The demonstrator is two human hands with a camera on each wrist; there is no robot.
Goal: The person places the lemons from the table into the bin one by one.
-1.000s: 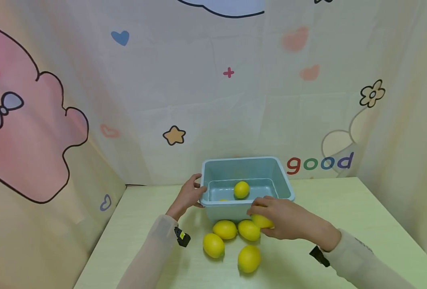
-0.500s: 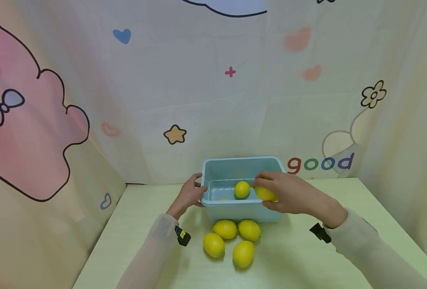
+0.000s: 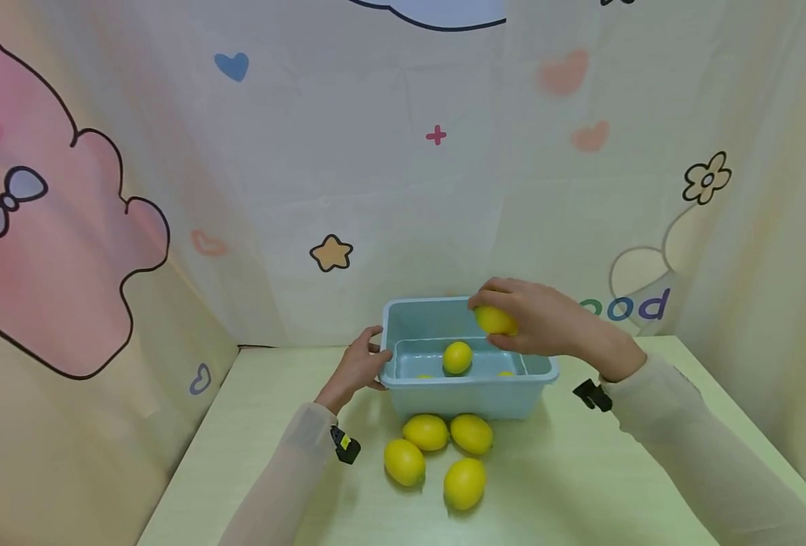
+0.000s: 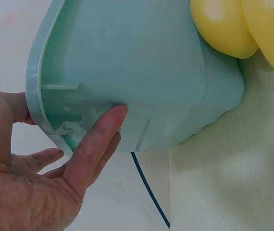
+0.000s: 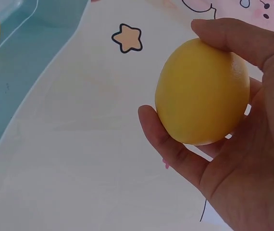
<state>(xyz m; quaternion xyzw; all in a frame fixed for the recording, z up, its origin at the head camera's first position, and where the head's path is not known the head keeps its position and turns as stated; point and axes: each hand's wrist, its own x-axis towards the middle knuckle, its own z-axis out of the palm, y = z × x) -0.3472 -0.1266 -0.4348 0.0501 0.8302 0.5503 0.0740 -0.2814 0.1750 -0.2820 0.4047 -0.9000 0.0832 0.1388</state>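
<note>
Bench [image 3: 614,455]: pale; four lemons [image 3: 465,483] before tub [image 3: 471,400]
Cloth [image 3: 403,174]: printed, behind tub
Tub: pale-blue, more lemons [image 3: 457,357] inside
Left hand [image 3: 358,364]: gripping tub's rim
Right hand [image 3: 546,318]: gripping yellow lemon [image 5: 202,91] above tub

Soft, diffuse light fills the head view, greyer across the middle of the backdrop [image 3: 403,189] and warmer at its sides. Faint, blurry-edged shadows lie on the surface [image 3: 553,462]. Pale highlights whiten the lemons [image 4: 223,29] at left wrist; at right wrist, the fingers [image 5: 175,154] look shaded.
</note>
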